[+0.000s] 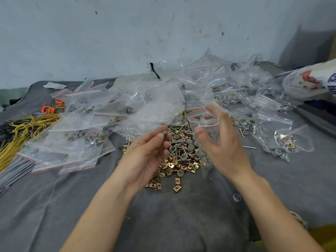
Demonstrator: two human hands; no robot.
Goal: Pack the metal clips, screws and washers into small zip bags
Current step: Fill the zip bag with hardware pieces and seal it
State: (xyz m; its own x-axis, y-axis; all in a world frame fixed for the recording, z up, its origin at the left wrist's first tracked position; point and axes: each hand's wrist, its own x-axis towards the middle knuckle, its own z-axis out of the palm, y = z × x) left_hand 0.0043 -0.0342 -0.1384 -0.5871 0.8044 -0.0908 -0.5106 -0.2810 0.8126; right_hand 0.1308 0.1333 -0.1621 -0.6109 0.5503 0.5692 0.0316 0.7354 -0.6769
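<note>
My left hand (145, 153) pinches a grey washer (165, 133) between thumb and fingertips. At its 3 o'clock, my right hand (224, 142) grips a clear zip bag (205, 159) above the hardware pile (181, 144).

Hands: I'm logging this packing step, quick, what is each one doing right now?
Left hand: pinches a grey washer.
Right hand: holds a clear zip bag.

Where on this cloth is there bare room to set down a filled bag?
Bare grey cloth lies nearest, below the loose hardware pile, and at near left before the zip bags. Crowded: centre pile, bags both sides, yellow cords far left.
</note>
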